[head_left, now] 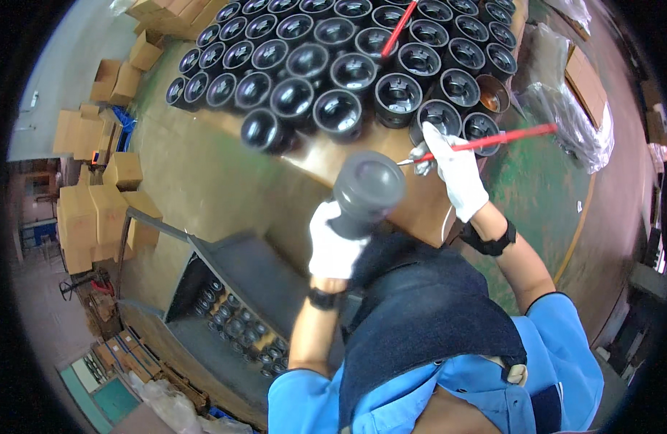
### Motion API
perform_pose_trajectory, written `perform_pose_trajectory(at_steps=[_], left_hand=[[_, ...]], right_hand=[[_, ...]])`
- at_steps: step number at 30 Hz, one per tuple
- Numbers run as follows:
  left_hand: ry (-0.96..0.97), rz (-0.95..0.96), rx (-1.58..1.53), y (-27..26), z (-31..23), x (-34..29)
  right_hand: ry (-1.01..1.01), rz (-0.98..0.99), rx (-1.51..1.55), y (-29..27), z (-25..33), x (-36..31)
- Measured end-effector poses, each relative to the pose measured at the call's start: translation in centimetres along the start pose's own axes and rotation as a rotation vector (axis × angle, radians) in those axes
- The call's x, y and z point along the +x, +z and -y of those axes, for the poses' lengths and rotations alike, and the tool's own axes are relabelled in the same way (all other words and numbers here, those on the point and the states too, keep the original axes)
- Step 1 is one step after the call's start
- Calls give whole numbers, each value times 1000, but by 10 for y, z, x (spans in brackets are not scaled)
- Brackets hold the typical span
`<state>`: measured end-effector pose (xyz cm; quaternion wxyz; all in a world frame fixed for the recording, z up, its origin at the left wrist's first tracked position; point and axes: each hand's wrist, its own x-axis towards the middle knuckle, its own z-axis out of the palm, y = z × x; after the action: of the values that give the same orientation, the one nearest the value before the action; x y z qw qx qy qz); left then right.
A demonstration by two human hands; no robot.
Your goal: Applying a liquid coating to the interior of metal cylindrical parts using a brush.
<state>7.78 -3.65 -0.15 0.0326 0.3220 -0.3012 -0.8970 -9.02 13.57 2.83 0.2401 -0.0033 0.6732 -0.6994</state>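
My left hand (332, 242), in a white glove, is wrapped round the lower part of a black, round metal-looking part (369, 189). The part is tilted so its dished end faces up. Between the gloved fingers of my right hand (452, 170) is a slim red-handled brush or marker (503, 137), exactly which I cannot tell. Its pale narrow tip reaches the right edge of the held part; whether it touches is unclear. Beyond both hands, many similar black cup-shaped parts (338, 112) stand in close rows on a brown cardboard-covered table (315, 153).
A second red stick (400, 30) slants over the rows. One part (492, 94) has a brownish inside. At lower left, an open dark bin (236, 264) is beside more small black parts (236, 325). Cardboard boxes (91, 220) are stacked left; clear plastic wrap (557, 108) lies right.
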Motion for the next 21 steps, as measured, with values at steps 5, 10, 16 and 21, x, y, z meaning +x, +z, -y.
perform_pose_trajectory(at_steps=[5, 10, 16, 21], left_hand=[[271, 219, 817, 20, -36, -10], [347, -15, 1045, 4, -13, -4], [348, -199, 695, -11, -20, 13], [759, -198, 1779, -11, -53, 60]], right_hand=[[-18, 162, -134, 9, 14, 5], [-1142, 186, -919, 8, -26, -24], [-782, 327, -1085, 37, -67, -64], [-682, 286, -999, 32, -64, -49]])
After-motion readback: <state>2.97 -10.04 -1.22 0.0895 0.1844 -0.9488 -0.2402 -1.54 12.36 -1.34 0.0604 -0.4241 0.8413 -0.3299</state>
